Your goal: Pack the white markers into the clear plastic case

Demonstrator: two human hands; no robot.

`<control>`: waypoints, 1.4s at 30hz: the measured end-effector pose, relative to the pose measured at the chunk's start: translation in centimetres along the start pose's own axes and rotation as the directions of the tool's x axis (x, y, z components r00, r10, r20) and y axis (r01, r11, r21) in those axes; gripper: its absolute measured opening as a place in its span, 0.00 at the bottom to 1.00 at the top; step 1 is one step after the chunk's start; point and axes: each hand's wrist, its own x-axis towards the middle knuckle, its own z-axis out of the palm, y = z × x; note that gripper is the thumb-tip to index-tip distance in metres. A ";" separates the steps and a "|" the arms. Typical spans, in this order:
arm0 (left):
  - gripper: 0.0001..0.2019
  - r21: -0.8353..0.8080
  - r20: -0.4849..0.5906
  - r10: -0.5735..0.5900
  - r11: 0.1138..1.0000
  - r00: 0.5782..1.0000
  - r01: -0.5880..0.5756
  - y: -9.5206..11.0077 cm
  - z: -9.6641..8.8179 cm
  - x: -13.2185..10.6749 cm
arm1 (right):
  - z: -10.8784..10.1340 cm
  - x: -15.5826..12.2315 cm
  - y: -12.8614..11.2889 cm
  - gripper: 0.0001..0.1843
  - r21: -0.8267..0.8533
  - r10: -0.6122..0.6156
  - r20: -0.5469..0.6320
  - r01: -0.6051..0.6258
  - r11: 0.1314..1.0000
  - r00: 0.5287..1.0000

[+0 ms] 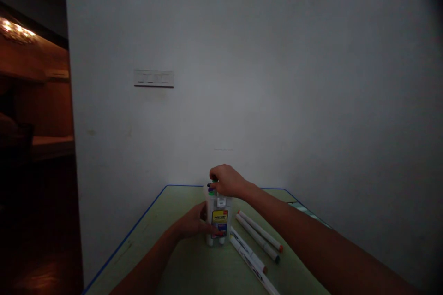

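Observation:
A clear plastic marker case (219, 219) with a yellow and blue label stands upright on the table. My left hand (194, 222) is closed around its left side, with fingers across the lower front. Above the case's open top, my right hand (229, 181) pinches the dark green-capped end of a marker (215, 180). The rest of that marker is hard to make out behind the hand and case. Other capped markers, with green and purple-blue ends, show inside the case near the top left. Several loose white markers (259, 238) lie on the table right of the case.
The pale green table (155, 239) has a blue edge and meets a plain white wall (242, 78). A switch panel (154, 78) is on the wall. A flat patterned item (308, 212) lies near the table's right edge. A dim room opens at left.

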 end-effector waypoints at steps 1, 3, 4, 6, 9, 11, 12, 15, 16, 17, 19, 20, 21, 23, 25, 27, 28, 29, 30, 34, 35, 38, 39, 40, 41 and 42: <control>0.28 -0.005 0.001 -0.002 1.000 1.000 0.002 0.1 0.0 0.0 | 0.2 -0.1 0.0 0.08 -0.015 0.001 0.008 -0.001 1.000 1.000; 0.27 -0.016 0.007 -0.001 1.000 1.000 0.001 0.2 0.1 0.0 | 0.5 -0.1 0.1 0.05 -0.035 -0.010 0.011 0.010 0.999 1.000; 0.27 -0.022 0.010 -0.001 1.000 1.000 0.001 0.2 0.1 -0.1 | 0.6 -0.2 0.2 0.04 -0.036 -0.016 0.009 0.016 0.999 1.000; 0.27 -0.029 0.008 0.000 1.000 1.000 0.000 0.1 0.1 0.0 | 0.6 -0.1 0.4 0.04 0.000 -0.024 0.019 0.024 1.000 1.000; 0.27 -0.018 -0.005 0.007 1.000 1.000 -0.007 0.0 0.0 0.0 | 0.6 -0.1 0.9 0.05 0.090 -0.029 0.039 0.026 0.996 0.999; 0.27 -0.008 -0.010 0.016 1.000 1.000 -0.016 -0.1 0.0 0.1 | 0.7 -0.2 1.1 0.06 0.140 -0.031 0.026 0.027 0.990 0.999; 0.27 -0.007 -0.010 0.017 1.000 1.000 -0.017 -0.2 0.0 0.1 | 0.7 -0.2 1.2 0.07 0.166 -0.028 0.012 0.025 0.986 1.000; 0.28 -0.008 -0.005 0.009 1.000 1.000 -0.009 -0.2 0.0 0.1 | 0.8 -0.2 1.7 0.07 0.294 0.011 -0.051 0.004 0.956 0.999; 0.28 -0.006 -0.006 0.004 1.000 1.000 -0.004 -0.2 0.0 0.1 | 0.8 -0.3 2.0 0.08 0.344 0.040 -0.089 -0.007 0.939 0.995; 0.28 -0.001 -0.008 -0.001 1.000 1.000 0.001 -0.2 -0.1 0.1 | 0.8 -0.4 2.3 0.08 0.390 0.079 -0.134 -0.021 0.920 0.988; 0.28 0.005 -0.002 -0.010 1.000 1.000 0.010 -0.1 0.0 0.0 | 1.0 -1.0 3.2 0.08 0.474 0.195 -0.226 -0.067 0.878 0.954; 0.28 0.005 0.001 -0.012 1.000 1.000 0.012 -0.1 0.0 0.0 | 1.3 -1.4 3.7 0.09 0.512 0.264 -0.260 -0.099 0.853 0.929; 0.29 0.006 -0.002 -0.011 1.000 1.000 0.011 0.0 0.0 0.0 | 1.8 -2.0 4.2 0.09 0.546 0.332 -0.279 -0.136 0.827 0.901; 0.29 0.012 -0.014 -0.010 1.000 1.000 0.011 0.0 0.0 0.0 | 3.5 -3.5 5.0 0.10 0.588 0.437 -0.279 -0.208 0.782 0.855; 0.29 0.029 -0.026 -0.014 0.999 1.000 0.015 0.1 0.1 0.0 | 5.9 -5.3 5.6 0.11 0.573 0.486 -0.248 -0.278 0.771 0.838; 0.29 0.045 -0.018 -0.021 0.999 1.000 0.022 0.1 0.0 0.1 | 8.4 -7.2 6.0 0.12 0.504 0.517 -0.172 -0.376 0.778 0.839; 0.28 0.053 -0.011 -0.023 0.998 1.000 0.023 0.1 0.0 0.1 | 9.4 -8.0 6.1 0.12 0.458 0.518 -0.122 -0.415 0.786 0.847; 0.27 0.063 -0.006 -0.025 0.998 1.000 0.025 0.0 0.0 0.2 | 10.2 -8.8 6.2 0.11 0.412 0.518 -0.063 -0.450 0.792 0.853; 0.26 0.074 -0.003 -0.028 0.997 1.000 0.028 0.0 -0.1 0.3 | 10.7 -9.3 6.3 0.10 0.371 0.510 -0.003 -0.473 0.799 0.860; 0.25 0.104 -0.003 -0.045 0.994 0.999 0.045 -0.6 -0.2 0.6 | 10.5 -10.3 6.7 0.10 0.276 0.511 0.121 -0.524 0.806 0.851; 0.25 0.107 -0.002 -0.048 0.993 0.999 0.048 -0.7 -0.2 0.7 | 10.3 -10.3 6.8 0.10 0.263 0.516 0.128 -0.531 0.806 0.847; 0.25 0.099 0.003 -0.055 0.994 0.999 0.054 -0.9 -0.3 0.8 | 9.7 -10.3 6.9 0.10 0.225 0.525 0.159 -0.548 0.805 0.836; 0.24 0.090 0.010 -0.056 0.994 0.998 0.054 -1.0 -0.3 0.7 | 9.6 -10.3 6.9 0.11 0.211 0.528 0.171 -0.555 0.805 0.832; 0.24 0.076 0.017 -0.056 0.996 0.998 0.055 -0.9 -0.3 0.7 | 9.6 -10.3 6.9 0.11 0.199 0.533 0.180 -0.561 0.804 0.827; 0.25 0.063 0.024 -0.058 0.996 0.998 0.057 -0.9 -0.3 0.7 | 9.6 -10.4 6.9 0.11 0.189 0.535 0.189 -0.565 0.803 0.824; 0.25 0.058 0.028 -0.061 0.997 0.998 0.059 -0.9 -0.3 0.7 | 9.6 -10.5 6.8 0.11 0.179 0.535 0.202 -0.568 0.804 0.821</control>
